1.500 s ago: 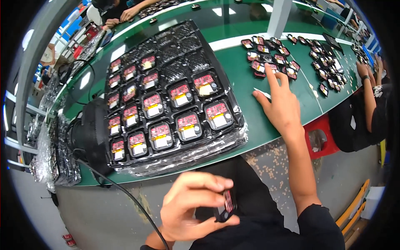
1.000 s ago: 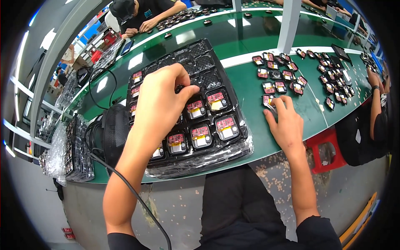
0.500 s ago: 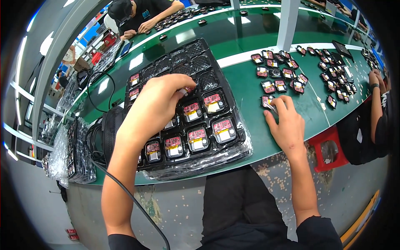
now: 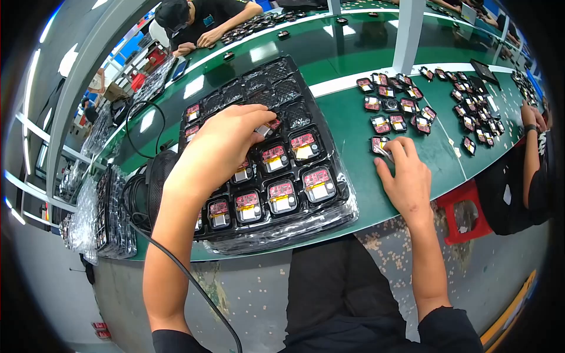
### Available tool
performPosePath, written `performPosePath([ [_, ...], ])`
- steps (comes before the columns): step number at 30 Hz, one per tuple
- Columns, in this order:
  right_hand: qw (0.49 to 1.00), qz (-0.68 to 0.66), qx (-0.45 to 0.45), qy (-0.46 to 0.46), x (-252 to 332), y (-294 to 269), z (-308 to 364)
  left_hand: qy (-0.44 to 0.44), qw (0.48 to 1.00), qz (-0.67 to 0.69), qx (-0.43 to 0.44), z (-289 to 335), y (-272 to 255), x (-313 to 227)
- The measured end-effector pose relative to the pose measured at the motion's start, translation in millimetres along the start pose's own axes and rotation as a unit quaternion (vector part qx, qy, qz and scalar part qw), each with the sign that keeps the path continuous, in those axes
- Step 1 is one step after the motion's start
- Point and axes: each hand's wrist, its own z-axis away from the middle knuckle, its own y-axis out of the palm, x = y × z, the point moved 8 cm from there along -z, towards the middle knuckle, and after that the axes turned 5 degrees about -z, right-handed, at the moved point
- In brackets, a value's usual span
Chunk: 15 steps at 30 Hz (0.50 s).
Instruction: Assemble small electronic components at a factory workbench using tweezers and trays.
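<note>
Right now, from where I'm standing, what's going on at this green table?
Someone is handling small electronic modules at the green table. The left hand holds one module over a black tray, where similar modules sit in pockets. The right hand appears to hold a thin pale tool at another module lying on the table, near a loose group of modules.

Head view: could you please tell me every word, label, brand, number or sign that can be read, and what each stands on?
No text can be read.
Module in the left hand: any marks too small.
Red boards in the black tray: any marks too small.
Co-worker's black shirt: small blue print, too blurred.
</note>
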Motion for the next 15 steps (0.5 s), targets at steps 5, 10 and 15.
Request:
performPosePath([
  [5,1.000,0.009,0.004,0.003,1.1,0.1,-0.3,0.003,0.999,0.039,-0.015,-1.3,-0.6,0.2],
  [10,1.000,0.000,-0.001,0.001,0.5,-1.2,0.0,0.006,0.999,0.027,-0.016,-6.1,-7.6,-9.0],
  [15,1.000,-0.002,-0.005,-0.006,2.0,-0.9,0.5,-0.024,0.999,0.019,-0.043,-5.8,-5.8,-0.8],
])
